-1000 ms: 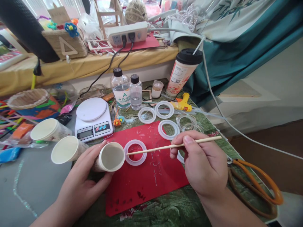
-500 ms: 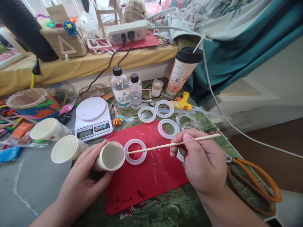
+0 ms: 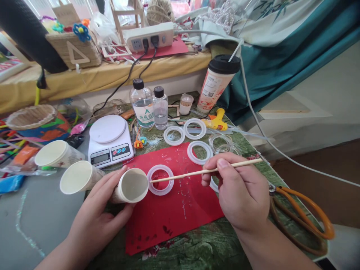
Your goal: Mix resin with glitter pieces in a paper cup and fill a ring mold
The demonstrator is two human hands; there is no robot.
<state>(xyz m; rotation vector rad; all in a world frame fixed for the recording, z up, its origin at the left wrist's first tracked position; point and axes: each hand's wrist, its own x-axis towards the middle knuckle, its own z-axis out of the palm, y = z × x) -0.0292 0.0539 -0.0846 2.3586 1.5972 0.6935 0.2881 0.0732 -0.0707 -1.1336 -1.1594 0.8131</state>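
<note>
My left hand (image 3: 101, 213) is wrapped round a white paper cup (image 3: 133, 185), tilted with its mouth toward me and to the right. Between the fingers of my right hand (image 3: 239, 191) is a thin wooden stick (image 3: 191, 174), pointing left. Its tip lies over the left rim of a translucent ring mold (image 3: 170, 186) on a red sheet (image 3: 194, 210), just right of the cup. More ring molds sit behind: a white one (image 3: 200, 161) at the sheet's edge, another (image 3: 174, 142) and a third (image 3: 194, 137) further back. Clear smears mark the sheet.
Two paper cups (image 3: 75, 178) and a kitchen scale (image 3: 111, 140) stand on the left. Behind are two clear bottles (image 3: 144, 108), a small cup (image 3: 186, 105), a tall drink cup (image 3: 216, 86) and a yellow glue gun (image 3: 218, 120). Orange-handled scissors (image 3: 309, 210) lie at the right edge.
Both hands, the cup and the stick hold almost the same position. The view has shifted very slightly.
</note>
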